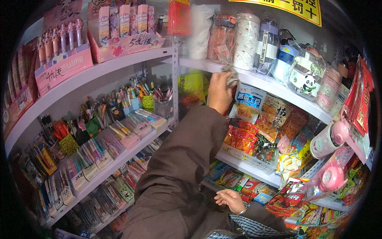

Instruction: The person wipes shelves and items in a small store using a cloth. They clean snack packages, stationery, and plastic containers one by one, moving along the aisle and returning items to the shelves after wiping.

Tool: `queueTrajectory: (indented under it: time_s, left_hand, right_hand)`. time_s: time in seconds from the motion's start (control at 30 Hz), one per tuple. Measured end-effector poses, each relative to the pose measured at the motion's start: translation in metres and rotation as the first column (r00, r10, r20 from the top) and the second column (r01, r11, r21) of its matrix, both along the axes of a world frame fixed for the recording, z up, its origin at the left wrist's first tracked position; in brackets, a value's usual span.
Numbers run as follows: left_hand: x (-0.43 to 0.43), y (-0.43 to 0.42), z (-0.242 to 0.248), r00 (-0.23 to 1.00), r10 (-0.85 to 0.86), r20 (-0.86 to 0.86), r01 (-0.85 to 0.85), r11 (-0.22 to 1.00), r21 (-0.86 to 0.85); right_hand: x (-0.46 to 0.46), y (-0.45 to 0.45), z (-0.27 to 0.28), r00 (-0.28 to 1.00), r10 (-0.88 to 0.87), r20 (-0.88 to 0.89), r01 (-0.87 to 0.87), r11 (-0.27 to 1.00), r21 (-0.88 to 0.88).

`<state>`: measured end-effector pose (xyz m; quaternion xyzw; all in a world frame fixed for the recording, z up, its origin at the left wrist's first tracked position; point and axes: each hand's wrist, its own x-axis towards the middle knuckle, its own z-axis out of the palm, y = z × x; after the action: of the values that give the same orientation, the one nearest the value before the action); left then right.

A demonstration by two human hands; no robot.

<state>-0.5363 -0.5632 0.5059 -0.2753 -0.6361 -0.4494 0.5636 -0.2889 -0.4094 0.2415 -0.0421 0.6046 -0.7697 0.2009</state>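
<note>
My left hand (220, 92) is raised on an outstretched, brown-sleeved arm and grips a crumpled grey cloth (230, 75). The cloth is at the front edge of the upper right shelf (253, 78), below a row of wrapped drink bottles. Nearest above it are a white patterned bottle (246, 41) and a bottle with an orange-red lid (222, 38). Low in front of my body is my right hand (230, 200), its fingers loosely bent and slightly apart, with nothing visible in it. Snack packets lie on the shelf beyond that hand.
Shelves at the left hold boxed pens (64, 64), pen trays (128, 136) and pen holders. Bagged snacks (241, 137) fill the lower right shelves. Pink-lidded bottles (332, 177) and red packets (359, 95) jut out at the right. A metal upright (175, 80) stands at the corner.
</note>
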Motion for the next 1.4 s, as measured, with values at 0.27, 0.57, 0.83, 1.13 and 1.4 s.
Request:
queueTrajectory:
  time_s: [0.27, 0.57, 0.83, 1.13, 1.4]
  left_hand:
    - [-0.011, -0.127, -0.015, 0.978, 0.126, 0.165, -0.168, 0.948, 0.272]
    - [-0.088, -0.182, 0.026, 0.875, -0.385, 0.294, 0.232, 0.866, 0.443]
    - [-0.106, -0.212, 0.002, 0.754, -0.448, 0.481, 0.345, 0.892, 0.291]
    - [-0.075, -0.225, -0.016, 0.797, 0.335, 0.502, -0.143, 0.913, -0.383]
    - [-0.128, -0.305, 0.024, 0.364, 0.796, 0.483, -0.595, 0.598, -0.537]
  right_hand:
    - [0.008, 0.004, 0.001, 0.999, -0.034, -0.033, 0.033, 0.999, -0.01]
    - [0.009, 0.008, -0.004, 0.995, -0.099, 0.024, 0.1, 0.994, -0.052]
    - [-0.003, -0.007, 0.002, 0.998, -0.049, 0.034, 0.049, 0.999, 0.011]
    - [-0.013, -0.016, 0.003, 0.997, 0.056, -0.05, -0.054, 0.998, 0.029]
    - [-0.012, -0.003, 0.005, 0.999, -0.036, -0.016, 0.037, 0.998, 0.052]
